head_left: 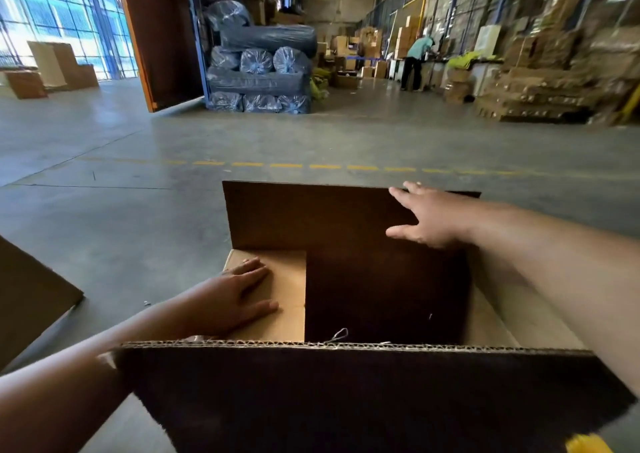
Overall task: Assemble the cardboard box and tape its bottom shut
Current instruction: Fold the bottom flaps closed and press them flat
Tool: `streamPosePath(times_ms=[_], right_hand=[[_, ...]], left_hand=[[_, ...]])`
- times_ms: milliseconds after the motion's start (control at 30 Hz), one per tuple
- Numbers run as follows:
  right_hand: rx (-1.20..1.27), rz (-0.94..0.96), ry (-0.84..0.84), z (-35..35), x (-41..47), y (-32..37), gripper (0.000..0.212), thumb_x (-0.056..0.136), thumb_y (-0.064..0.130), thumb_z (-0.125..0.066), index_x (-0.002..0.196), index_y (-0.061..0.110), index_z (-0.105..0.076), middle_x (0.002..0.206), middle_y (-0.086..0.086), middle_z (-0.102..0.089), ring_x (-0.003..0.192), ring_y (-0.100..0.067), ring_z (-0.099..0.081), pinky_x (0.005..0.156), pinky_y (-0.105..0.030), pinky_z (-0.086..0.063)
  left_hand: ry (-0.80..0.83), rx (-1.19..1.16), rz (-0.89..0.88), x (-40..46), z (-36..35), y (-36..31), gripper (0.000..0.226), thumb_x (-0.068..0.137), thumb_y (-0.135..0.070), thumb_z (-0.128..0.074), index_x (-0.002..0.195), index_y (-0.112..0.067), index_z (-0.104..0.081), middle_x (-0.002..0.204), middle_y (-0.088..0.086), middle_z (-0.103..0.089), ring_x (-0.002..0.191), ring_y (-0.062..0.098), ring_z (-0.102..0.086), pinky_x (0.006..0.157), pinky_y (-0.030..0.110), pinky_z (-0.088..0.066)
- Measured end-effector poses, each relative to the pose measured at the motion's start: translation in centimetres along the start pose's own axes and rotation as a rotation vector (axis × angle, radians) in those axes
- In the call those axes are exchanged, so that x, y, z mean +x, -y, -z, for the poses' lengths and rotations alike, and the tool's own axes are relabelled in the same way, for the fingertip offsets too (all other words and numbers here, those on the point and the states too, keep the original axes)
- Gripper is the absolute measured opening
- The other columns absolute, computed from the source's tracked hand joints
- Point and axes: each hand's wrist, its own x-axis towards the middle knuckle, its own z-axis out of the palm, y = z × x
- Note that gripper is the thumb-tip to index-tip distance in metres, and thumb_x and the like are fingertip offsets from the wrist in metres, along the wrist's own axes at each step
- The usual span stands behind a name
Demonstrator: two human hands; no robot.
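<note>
1 open brown corrugated cardboard box and 2 bare hands, left hand and right hand. 1 flat brown cardboard sheet lies left. 1 distant person in a teal shirt stands beyond.

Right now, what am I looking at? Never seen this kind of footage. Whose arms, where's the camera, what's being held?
There is one picture, from a wide-angle camera on a person's head, looking forward and down. No robot: the arms are the person's own. In front of them stands a cardboard box on a warehouse floor. The left hand presses flat on a light inner flap. The right hand, fingers spread, rests against the dark far flap, which stands up. Neither hand grips anything. No tape is visible. Wrapped rolls are stacked behind.
</note>
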Motion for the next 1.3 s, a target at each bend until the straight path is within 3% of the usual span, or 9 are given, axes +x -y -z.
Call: streamPosePath(times_ms=[133, 200, 300, 400, 533, 667, 733, 967, 1300], right_hand=[[0.075, -0.021, -0.074, 1.5, -3.0, -5.4, 0.073, 0.089, 0.059, -0.046, 0.151, 0.028, -0.023, 0.159, 0.002, -0.018, 0.145, -0.016, -0.021, 0.117, -0.037, -0.018], [0.156, -0.057, -0.144, 1.9, -4.3, -8.1, 0.065, 0.09, 0.055, -0.047, 0.147, 0.025, -0.034, 0.154, -0.002, -0.032, 0.14, -0.018, -0.031, 0.114, -0.033, -0.024], [0.26, -0.139, -0.199, 1.1, -5.8, -11.6, 0.055, 0.092, 0.05, -0.048, 0.141, 0.025, -0.045, 0.144, -0.008, -0.048, 0.13, -0.021, -0.047, 0.101, -0.028, -0.036], [0.39, -0.157, -0.196, -0.9, -6.7, -13.4, 0.049, 0.094, 0.042, -0.05, 0.137, 0.02, -0.05, 0.135, -0.008, -0.057, 0.121, -0.017, -0.054, 0.087, -0.021, -0.035], [0.489, -0.101, -0.188, -4.2, -7.1, -13.7, 0.048, 0.096, 0.042, -0.045, 0.138, 0.019, -0.05, 0.141, 0.001, -0.051, 0.127, -0.013, -0.048, 0.092, -0.018, -0.031], [0.775, 0.041, -0.124, -6.8, -7.7, -11.2, 0.049, 0.095, 0.046, -0.046, 0.141, 0.028, -0.045, 0.14, 0.016, -0.044, 0.123, 0.004, -0.042, 0.088, 0.001, -0.029], [0.87, 0.138, -0.053, -8.3, -7.7, -9.8, 0.067, 0.086, 0.065, -0.045, 0.145, 0.035, -0.035, 0.149, 0.016, -0.033, 0.133, 0.005, -0.031, 0.105, -0.01, -0.025], [0.259, 0.178, 0.098, -12.8, -6.4, -7.6, 0.099, 0.072, 0.088, -0.012, 0.152, 0.031, 0.001, 0.161, 0.009, 0.006, 0.147, -0.013, 0.002, 0.119, -0.039, -0.008], [0.064, 0.136, 0.122, -13.0, -6.8, -7.1, 0.096, 0.078, 0.082, -0.017, 0.153, 0.024, 0.002, 0.161, 0.003, 0.009, 0.147, -0.015, 0.007, 0.112, -0.029, 0.006]], left_hand=[[0.102, 0.062, -0.048, -0.3, 4.0, -0.2, 0.09, 0.065, -0.086, -0.045, 0.138, -0.033, -0.054, 0.142, -0.013, -0.052, 0.127, 0.003, -0.05, 0.106, 0.02, -0.036], [0.019, 0.091, -0.085, 0.4, 7.3, -2.1, 0.064, 0.067, -0.081, -0.046, 0.104, -0.034, -0.069, 0.105, -0.013, -0.07, 0.09, -0.005, -0.063, 0.079, 0.012, -0.047], [-0.25, 0.126, -0.22, 2.6, 11.2, -6.5, 0.062, 0.065, -0.092, -0.031, 0.069, -0.036, -0.057, 0.061, -0.018, -0.055, 0.056, -0.003, -0.055, 0.05, 0.013, -0.037], [-0.334, 0.179, -0.297, 6.3, 12.0, -11.8, 0.057, 0.085, -0.074, -0.043, 0.113, -0.03, -0.067, 0.104, -0.005, -0.067, 0.095, 0.014, -0.066, 0.077, 0.033, -0.053], [-0.216, 0.186, -0.123, 9.5, 9.5, -18.8, 0.076, 0.091, -0.072, -0.033, 0.156, -0.033, -0.02, 0.164, 0.001, -0.02, 0.148, 0.026, -0.023, 0.116, 0.058, -0.026], [-0.205, 0.123, -0.006, 11.0, 6.6, -20.0, 0.08, 0.094, -0.071, -0.018, 0.158, -0.026, -0.001, 0.166, 0.0, 0.005, 0.152, 0.02, 0.01, 0.12, 0.057, 0.001], [-0.241, 0.121, -0.015, 11.4, 5.9, -19.6, 0.079, 0.095, -0.07, -0.017, 0.159, -0.025, -0.001, 0.166, -0.001, 0.008, 0.151, 0.018, 0.014, 0.121, 0.053, 0.005], [-0.281, 0.146, -0.088, 11.6, 5.6, -18.4, 0.075, 0.098, -0.066, -0.018, 0.159, -0.027, 0.001, 0.166, -0.002, 0.009, 0.15, 0.014, 0.015, 0.122, 0.041, 0.007], [-0.287, 0.158, -0.094, 11.4, 5.5, -18.6, 0.08, 0.094, -0.071, -0.017, 0.159, -0.027, 0.001, 0.166, -0.002, 0.008, 0.151, 0.014, 0.012, 0.122, 0.04, 0.005]])
